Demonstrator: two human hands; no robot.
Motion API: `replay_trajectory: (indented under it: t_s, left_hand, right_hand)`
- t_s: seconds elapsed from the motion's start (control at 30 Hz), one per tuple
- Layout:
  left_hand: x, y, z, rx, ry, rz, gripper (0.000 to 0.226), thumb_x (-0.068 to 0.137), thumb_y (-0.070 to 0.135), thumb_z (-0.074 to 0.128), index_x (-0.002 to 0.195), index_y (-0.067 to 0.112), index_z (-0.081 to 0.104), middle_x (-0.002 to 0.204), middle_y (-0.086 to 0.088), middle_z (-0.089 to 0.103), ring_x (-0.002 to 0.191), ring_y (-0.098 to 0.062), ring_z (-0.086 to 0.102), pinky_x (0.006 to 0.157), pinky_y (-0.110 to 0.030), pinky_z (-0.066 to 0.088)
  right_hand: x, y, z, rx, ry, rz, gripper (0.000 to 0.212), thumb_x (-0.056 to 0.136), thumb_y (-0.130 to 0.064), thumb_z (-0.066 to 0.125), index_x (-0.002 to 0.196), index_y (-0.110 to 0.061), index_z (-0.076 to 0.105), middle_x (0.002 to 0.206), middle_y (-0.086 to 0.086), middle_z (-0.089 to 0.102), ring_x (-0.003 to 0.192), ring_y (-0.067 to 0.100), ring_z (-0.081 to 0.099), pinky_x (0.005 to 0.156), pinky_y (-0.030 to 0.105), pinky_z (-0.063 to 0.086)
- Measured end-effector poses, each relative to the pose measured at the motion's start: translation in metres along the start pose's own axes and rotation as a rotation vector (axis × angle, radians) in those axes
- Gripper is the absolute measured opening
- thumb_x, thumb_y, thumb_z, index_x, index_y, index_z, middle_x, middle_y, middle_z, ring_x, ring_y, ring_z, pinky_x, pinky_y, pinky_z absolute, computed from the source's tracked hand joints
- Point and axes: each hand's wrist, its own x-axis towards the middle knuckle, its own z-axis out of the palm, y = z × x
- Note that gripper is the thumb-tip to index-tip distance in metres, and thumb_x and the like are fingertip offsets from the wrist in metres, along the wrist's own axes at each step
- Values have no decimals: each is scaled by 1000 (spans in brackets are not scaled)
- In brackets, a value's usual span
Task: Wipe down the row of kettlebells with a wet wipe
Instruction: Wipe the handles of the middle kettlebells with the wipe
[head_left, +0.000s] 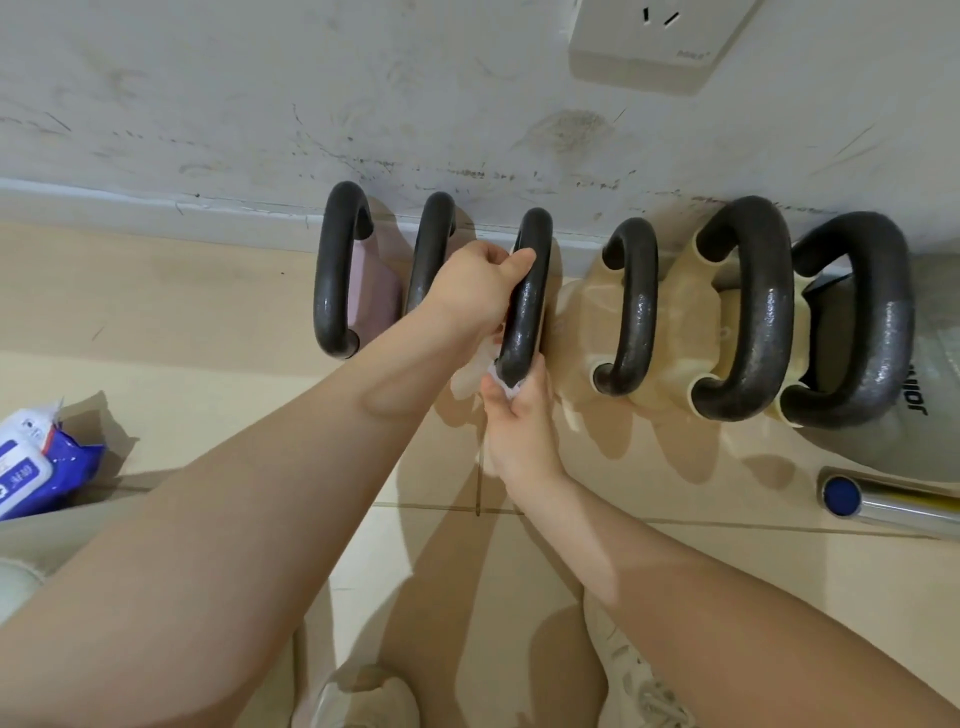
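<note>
Several kettlebells with dark handles stand in a row against the wall. My left hand (475, 283) grips the upper part of the third kettlebell's handle (527, 306). My right hand (517, 421) holds a white wet wipe (475, 371) bunched against the near end of that same handle. To the left stands a pink kettlebell (337, 270), then a second handle (431, 244) partly hidden behind my left hand. To the right are cream kettlebells (631, 306) (748, 306) and a grey one (857, 322).
A blue and white pack of wet wipes (36, 462) lies on the tiled floor at far left. A shiny metal tube with a blue cap (878, 501) lies at the right. A wall socket (660, 41) is above. My shoes show at the bottom edge.
</note>
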Motion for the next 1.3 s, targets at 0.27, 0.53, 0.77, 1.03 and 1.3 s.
replay_trajectory:
  t_s: [0.27, 0.53, 0.77, 1.03, 1.3]
  left_hand:
    - [-19, -3, -15, -107, 32, 16, 27, 96, 29, 40, 118, 22, 53, 92, 3, 56, 86, -14, 50, 88, -37, 44]
    - [-44, -19, -35, -355, 142, 95, 27, 96, 14, 38, 83, 21, 60, 84, 1, 62, 78, -13, 54, 76, -22, 46]
    - [-54, -21, -51, -415, 199, 70, 28, 95, 11, 36, 81, 16, 59, 75, 1, 61, 64, -11, 53, 58, -14, 48]
    - [-66, -25, -52, -421, 176, 16, 24, 93, 10, 38, 80, 11, 59, 73, -4, 58, 61, -14, 52, 51, -15, 46]
    - [-67, -28, -47, -448, 228, 63, 25, 92, 10, 38, 83, 9, 61, 72, -4, 59, 60, -14, 51, 52, -15, 46]
  right_hand:
    - [-6, -6, -24, 171, -205, -82, 31, 97, -12, 42, 126, -24, 41, 121, -11, 55, 106, -14, 50, 99, 14, 37]
    - [17, -4, -37, -864, -79, -891, 56, 84, 7, 40, 138, -5, 34, 151, 6, 31, 143, 23, 13, 117, 43, 12]
    - [23, -14, -54, -1963, -374, -1359, 57, 86, -51, 43, 108, -4, 66, 106, 8, 67, 110, 26, 55, 108, 38, 23]
    - [32, -36, -46, -2001, -382, -1468, 45, 83, -18, 29, 117, -9, 56, 90, 5, 68, 84, 25, 61, 91, 36, 45]
    - [47, -59, -45, -1798, -160, -1170, 34, 83, -25, 41, 81, -7, 70, 89, 16, 71, 104, 35, 62, 105, 43, 32]
